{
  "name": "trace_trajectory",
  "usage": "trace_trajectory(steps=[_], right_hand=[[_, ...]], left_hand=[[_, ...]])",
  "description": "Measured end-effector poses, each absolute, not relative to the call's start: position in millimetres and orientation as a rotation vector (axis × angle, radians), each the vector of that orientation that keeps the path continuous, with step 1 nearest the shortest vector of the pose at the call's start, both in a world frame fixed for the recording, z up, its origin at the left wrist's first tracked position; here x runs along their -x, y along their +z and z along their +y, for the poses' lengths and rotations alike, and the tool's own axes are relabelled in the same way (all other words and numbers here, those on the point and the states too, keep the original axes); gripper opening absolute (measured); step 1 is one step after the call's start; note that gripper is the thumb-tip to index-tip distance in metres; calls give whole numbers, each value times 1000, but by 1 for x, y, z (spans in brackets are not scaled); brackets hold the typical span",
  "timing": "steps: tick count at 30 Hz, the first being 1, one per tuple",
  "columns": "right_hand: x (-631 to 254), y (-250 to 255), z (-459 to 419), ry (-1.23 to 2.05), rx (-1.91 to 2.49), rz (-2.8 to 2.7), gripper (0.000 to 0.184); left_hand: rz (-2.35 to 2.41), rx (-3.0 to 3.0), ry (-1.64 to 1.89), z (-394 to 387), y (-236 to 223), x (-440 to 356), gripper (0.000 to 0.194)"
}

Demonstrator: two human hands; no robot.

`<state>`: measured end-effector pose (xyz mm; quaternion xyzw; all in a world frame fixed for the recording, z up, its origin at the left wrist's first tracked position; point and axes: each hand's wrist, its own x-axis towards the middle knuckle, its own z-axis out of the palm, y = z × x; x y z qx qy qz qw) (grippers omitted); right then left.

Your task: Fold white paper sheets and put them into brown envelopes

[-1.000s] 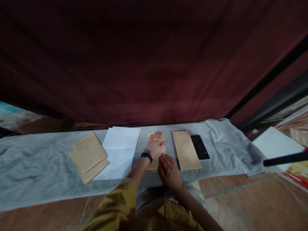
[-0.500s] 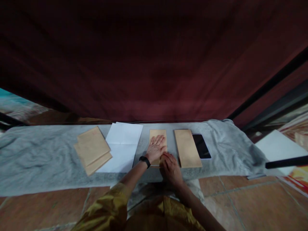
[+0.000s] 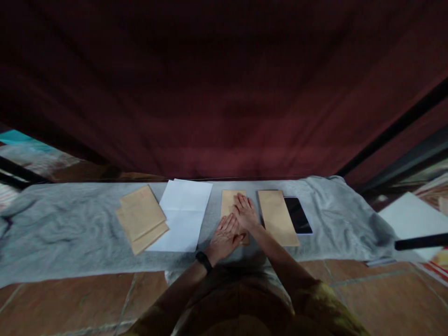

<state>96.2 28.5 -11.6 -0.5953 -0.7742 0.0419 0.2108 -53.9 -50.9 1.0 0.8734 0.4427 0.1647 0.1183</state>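
Observation:
A brown paper envelope (image 3: 228, 198) lies flat on the grey cloth, partly covered by both hands. My left hand (image 3: 223, 238), with a dark band at its wrist, rests on the lower part, fingers extended. Farther up, my right hand (image 3: 245, 211) lies flat on the envelope, its fingers stretched out and touching the left fingertips. To the right is another brown envelope (image 3: 278, 218), which partly overlaps a dark-screened phone (image 3: 298, 215). White paper sheets (image 3: 184, 214) lie to the left, with several brown envelopes (image 3: 143, 212) overlapping their edge.
Grey cloth (image 3: 77, 224) covers the long, low surface, wrinkled at both ends. A dark red curtain (image 3: 224, 116) hangs behind it. Tiled floor (image 3: 80, 298) shows in front. At the right are a white sheet (image 3: 415, 217) and a black bar (image 3: 422, 241).
My right hand has moved up from the envelope's lower edge onto its upper part. My left hand has slid down toward me. The view has shifted slightly.

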Motion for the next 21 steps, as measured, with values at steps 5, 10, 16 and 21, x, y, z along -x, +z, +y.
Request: trace_trajectory(steps=[5, 10, 16, 21], right_hand=[[-98, -15, 28, 92, 1667, -2165, 51], [-102, -15, 3, 84, 1584, -2255, 53], [-118, -17, -51, 126, 1391, -2333, 52], [-131, -10, -81, 253, 1324, -2322, 48]], left_hand=[[1222, -2559, 444, -73, 6, 68, 71], [1215, -2475, 472, -84, 6, 77, 62], [1217, -2280, 642, -81, 4, 76, 46], [1251, -2289, 675, -79, 5, 75, 41]])
